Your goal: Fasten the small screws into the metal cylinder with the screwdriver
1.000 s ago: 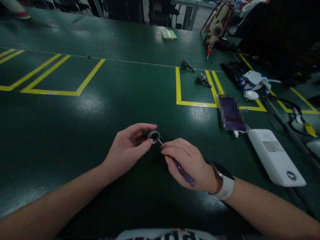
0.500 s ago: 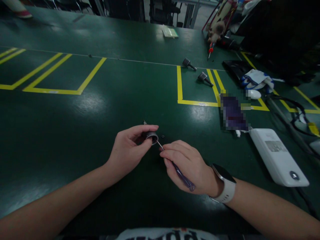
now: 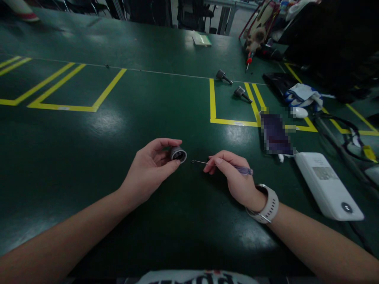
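My left hand [image 3: 151,167] pinches a small round grey metal part [image 3: 178,154] between thumb and fingers, its open end turned toward me. My right hand [image 3: 233,175], with a white watch on the wrist, grips a thin screwdriver [image 3: 227,167] with a purple handle. The tool lies nearly level, its tip pointing left at a tiny dark ring [image 3: 192,161] on the green table [image 3: 89,157]. The tip is a short way right of the metal part and does not touch it.
Two more grey metal parts [image 3: 222,76] [image 3: 242,94] lie by the yellow floor-tape box far right. A white power bank [image 3: 327,184], a blurred purple item [image 3: 275,134], gloves [image 3: 303,96], cables [image 3: 346,134] and a red-handled screwdriver [image 3: 248,63] crowd the right side.
My right hand pulled the screwdriver out of the metal part and swung it to the right, laying it flat with its tip at the small ring. My left hand turned the part slightly.
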The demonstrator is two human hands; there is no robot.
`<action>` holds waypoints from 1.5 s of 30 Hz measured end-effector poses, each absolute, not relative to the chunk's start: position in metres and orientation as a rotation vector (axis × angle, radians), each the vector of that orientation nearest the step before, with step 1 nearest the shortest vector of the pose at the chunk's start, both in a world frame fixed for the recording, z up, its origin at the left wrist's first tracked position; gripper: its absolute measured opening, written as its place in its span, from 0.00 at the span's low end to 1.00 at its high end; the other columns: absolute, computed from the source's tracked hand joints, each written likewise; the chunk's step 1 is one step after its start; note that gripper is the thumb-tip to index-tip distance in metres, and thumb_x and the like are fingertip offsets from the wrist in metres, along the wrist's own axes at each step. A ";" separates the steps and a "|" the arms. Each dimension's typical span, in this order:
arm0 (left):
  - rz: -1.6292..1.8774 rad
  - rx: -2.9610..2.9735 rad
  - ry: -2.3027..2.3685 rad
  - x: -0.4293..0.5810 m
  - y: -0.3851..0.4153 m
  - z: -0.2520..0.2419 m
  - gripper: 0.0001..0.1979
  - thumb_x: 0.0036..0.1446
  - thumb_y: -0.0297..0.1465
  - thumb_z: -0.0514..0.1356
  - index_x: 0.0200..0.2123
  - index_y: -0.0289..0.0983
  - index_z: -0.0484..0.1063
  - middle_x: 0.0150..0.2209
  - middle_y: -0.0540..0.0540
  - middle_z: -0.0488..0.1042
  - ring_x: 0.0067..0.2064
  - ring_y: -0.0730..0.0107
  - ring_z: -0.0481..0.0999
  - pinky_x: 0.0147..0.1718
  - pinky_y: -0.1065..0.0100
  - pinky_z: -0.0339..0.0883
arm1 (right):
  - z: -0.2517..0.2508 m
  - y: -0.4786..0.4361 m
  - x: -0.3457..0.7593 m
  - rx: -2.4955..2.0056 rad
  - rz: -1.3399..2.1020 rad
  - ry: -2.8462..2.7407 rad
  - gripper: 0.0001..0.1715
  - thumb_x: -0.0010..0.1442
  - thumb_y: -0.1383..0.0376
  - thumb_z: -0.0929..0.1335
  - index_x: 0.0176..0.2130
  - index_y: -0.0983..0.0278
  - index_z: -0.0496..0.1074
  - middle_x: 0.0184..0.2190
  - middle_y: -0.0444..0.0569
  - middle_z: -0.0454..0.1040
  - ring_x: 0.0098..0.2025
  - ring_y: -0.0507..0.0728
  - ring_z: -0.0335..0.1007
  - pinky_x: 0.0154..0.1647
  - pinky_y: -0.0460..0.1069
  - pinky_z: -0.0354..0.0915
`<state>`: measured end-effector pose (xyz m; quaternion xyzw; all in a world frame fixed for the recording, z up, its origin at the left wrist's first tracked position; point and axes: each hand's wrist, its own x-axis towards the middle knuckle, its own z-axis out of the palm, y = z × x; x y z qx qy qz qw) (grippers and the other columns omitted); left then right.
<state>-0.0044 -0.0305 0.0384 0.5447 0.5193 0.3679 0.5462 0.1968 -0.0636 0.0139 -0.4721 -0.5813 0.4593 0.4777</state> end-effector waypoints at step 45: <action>0.892 1.451 1.209 0.000 -0.037 0.043 0.13 0.48 0.29 0.64 0.40 0.37 0.75 0.42 0.45 0.78 0.43 0.63 0.78 0.41 0.66 0.74 | 0.023 -0.076 0.182 -0.854 0.538 -1.984 0.10 0.59 0.73 0.62 0.42 0.64 0.67 0.37 0.52 0.75 0.39 0.55 0.72 0.40 0.53 0.69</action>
